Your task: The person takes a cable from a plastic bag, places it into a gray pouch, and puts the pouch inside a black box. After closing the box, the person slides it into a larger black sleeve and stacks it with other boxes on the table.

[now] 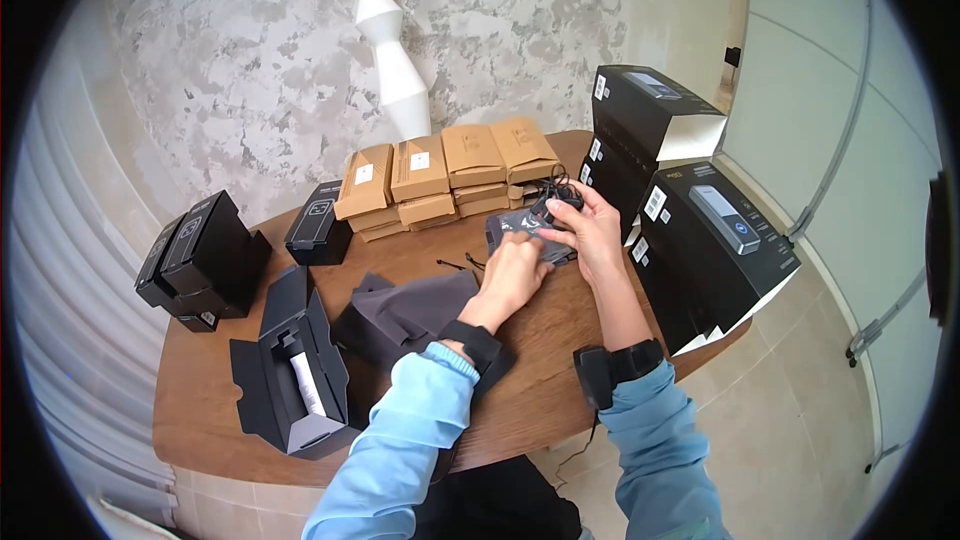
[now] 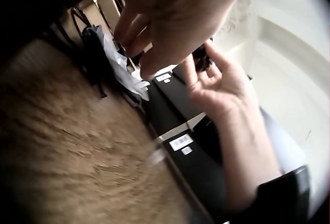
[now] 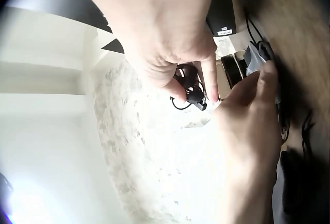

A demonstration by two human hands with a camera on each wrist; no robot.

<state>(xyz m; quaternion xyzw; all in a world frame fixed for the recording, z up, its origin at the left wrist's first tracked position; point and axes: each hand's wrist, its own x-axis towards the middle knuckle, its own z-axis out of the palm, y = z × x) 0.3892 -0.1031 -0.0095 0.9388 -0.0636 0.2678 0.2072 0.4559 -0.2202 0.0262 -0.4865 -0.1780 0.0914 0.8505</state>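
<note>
My right hand [image 1: 592, 230] is raised over the far right part of the table, holding a coiled black cable [image 3: 192, 82] between thumb and fingers. Loops of it stick up above the fingers in the head view. My left hand [image 1: 514, 275] is just to the left and lower, its fingers loosely bent over a clear plastic bag [image 2: 121, 68]. Left fingertips overlap the bag in the right wrist view, while nothing shows between them in the left wrist view. The bag lies against something dark on the wood. Short black cable pieces [image 1: 452, 263] lie left of it.
Dark grey cloth pieces [image 1: 425, 305] lie left of my left forearm. Beside them stands an opened black box [image 1: 290, 380] with a white item inside. Brown cardboard boxes [image 1: 420, 162] line the back. Black boxes stand at left [image 1: 205, 255] and tall ones at right [image 1: 690, 280].
</note>
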